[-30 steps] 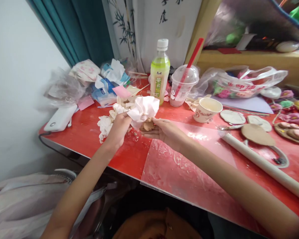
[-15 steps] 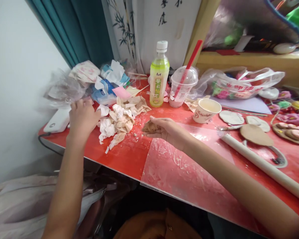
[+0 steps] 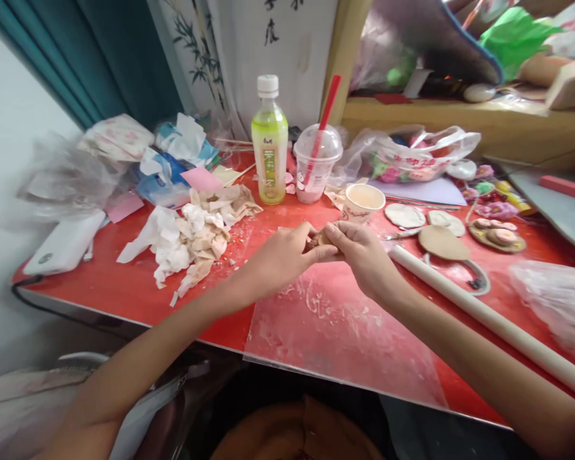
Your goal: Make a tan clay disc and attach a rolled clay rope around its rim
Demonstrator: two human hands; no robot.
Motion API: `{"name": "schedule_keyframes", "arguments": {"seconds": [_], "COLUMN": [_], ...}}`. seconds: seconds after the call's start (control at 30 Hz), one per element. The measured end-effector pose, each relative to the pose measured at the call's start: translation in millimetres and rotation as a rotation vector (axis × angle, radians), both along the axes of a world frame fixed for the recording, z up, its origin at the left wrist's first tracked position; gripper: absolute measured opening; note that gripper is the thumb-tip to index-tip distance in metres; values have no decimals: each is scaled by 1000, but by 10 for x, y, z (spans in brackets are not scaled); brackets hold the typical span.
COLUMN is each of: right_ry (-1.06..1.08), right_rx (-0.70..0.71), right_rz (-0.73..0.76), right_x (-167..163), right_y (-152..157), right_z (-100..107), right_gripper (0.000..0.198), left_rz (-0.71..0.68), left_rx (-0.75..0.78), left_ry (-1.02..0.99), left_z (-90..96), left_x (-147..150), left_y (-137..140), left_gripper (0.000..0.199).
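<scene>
A small brown lump [image 3: 324, 238] was held between the two hands above the red surface [image 3: 119, 287], near the far edge of a clear sheet [image 3: 335, 338]. It was gripped from both sides and partly hidden by the fingers, which were closed on it; the left hand [image 3: 290, 252] was bent inward at the wrist, and the right hand [image 3: 361, 252] was laid opposite, its thumb pressed over the lump. Both arms were stretched forward and angled toward each other. Just behind the right hand, a paper cup [image 3: 358, 214] was seen with pale contents. Farther back, a pinkish layer was held in the bottom of a domed plastic cup [image 3: 321, 176], through whose lid a red straw [image 3: 329, 105] was stuck. Beside it, yellow-green liquid was contained in a capped bottle [image 3: 269, 153]. Colourful pieces were enclosed in a plastic bag [image 3: 443, 156].
</scene>
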State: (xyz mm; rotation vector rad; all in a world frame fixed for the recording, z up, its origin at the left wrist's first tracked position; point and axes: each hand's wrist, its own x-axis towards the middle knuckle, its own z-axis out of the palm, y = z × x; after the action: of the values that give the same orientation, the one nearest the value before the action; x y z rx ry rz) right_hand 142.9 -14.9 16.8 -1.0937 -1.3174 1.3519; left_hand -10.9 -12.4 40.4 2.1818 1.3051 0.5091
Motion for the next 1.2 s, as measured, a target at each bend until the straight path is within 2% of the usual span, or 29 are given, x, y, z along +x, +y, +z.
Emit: {"name": "schedule_keyframes", "arguments": {"seconds": [0.13, 0.23, 0.37, 0.53, 0.73, 0.87, 0.93, 1.07, 1.13, 1.2], "right_ry": [-305, -414, -372, -282, -293, -209, -284, -533, -560, -523], "right_rx": [160, 215, 188, 122, 111, 129, 179, 338, 379, 363], "right_rz": [-185, -235, -237, -175, -165, -151, -144, -102, -108, -125], "right_x": [290, 434, 535, 562, 529, 553, 589, 659, 674, 674], "right_y": [-197, -318, -343, -303, -302, -280, -270, -254, -247, -245], "right_z": [-122, -232, -334, -355, -389, -395, -388, -380, -378, -372], "right_gripper": [32, 30, 30, 33, 31, 25, 26, 61, 68, 74], "left_rz": [-85, -132, -128, -100, -89, -47, -17, 1, -57, -106], "left_rx": [15, 8, 110, 244, 240, 114, -14, -360, -524, -594], "left_ry": [86, 172, 241, 306, 229, 76, -61, -330, -442, -489], "left_z": [-104, -187, -314, -423, -445, -414, -381, -273, -218, -183], "left_x": [329, 513, 675, 685, 581, 546, 534, 508, 497, 488], "left_y": [-5, -70, -107, -57, -18, 35, 77, 140, 144, 134], "left_gripper": [26, 24, 22, 18, 13, 17, 22, 28, 27, 31]}}
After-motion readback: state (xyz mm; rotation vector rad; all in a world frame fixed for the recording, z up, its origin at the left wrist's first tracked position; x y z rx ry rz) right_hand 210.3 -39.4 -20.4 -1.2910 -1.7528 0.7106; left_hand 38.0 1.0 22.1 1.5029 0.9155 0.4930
